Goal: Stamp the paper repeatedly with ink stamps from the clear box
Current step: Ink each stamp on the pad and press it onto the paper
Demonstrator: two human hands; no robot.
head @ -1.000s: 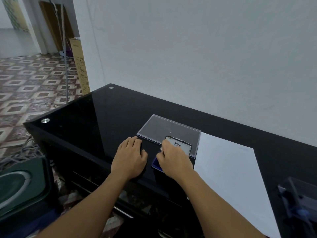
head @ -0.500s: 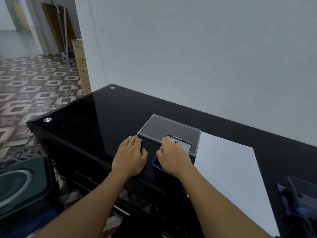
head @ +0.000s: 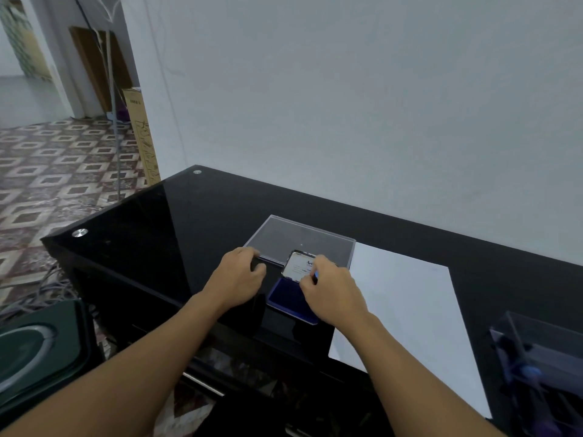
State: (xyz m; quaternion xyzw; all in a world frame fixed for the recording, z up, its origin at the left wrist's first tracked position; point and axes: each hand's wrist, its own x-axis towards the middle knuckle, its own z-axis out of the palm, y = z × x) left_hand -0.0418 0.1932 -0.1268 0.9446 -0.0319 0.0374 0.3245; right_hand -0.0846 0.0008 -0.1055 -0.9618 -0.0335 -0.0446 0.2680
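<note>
Ink pad lid in right hand's fingertip pinch

A glossy black glass desk stood against a plain white wall. To its left, a tall brown cardboard box leaned by that wall, on a patterned tile floor.

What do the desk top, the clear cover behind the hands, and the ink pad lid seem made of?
Desk top: probably black glass, glossy, with clear reflections. Clear cover: likely transparent rigid plastic; the desk shows through. Ink pad lid: seemingly metal, its rim glints brightly.
</note>
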